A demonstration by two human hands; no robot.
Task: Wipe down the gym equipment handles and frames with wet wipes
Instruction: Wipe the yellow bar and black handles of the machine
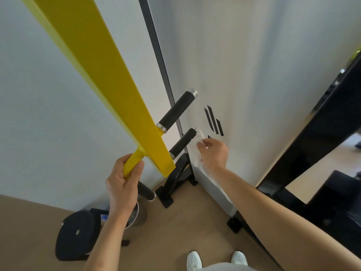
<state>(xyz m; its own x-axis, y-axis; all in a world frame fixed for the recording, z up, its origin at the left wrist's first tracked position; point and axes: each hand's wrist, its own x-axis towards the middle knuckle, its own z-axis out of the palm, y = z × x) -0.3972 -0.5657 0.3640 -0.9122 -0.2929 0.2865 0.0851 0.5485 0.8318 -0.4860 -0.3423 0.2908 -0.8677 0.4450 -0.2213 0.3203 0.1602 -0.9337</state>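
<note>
The tan floor (175,231) bears black frame feet (166,199), a round black disc (78,231), a metal can (140,218) and white shoes (194,259).

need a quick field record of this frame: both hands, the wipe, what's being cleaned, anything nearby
left hand: grips the yellow metal stub on the long yellow steel beam
right hand: pinches a crumpled white wet wipe
wipe contact: over the end of the lower black foam handle
upper black foam handle: no hand on it
nearby: black round weight plate on the tan floor
</note>
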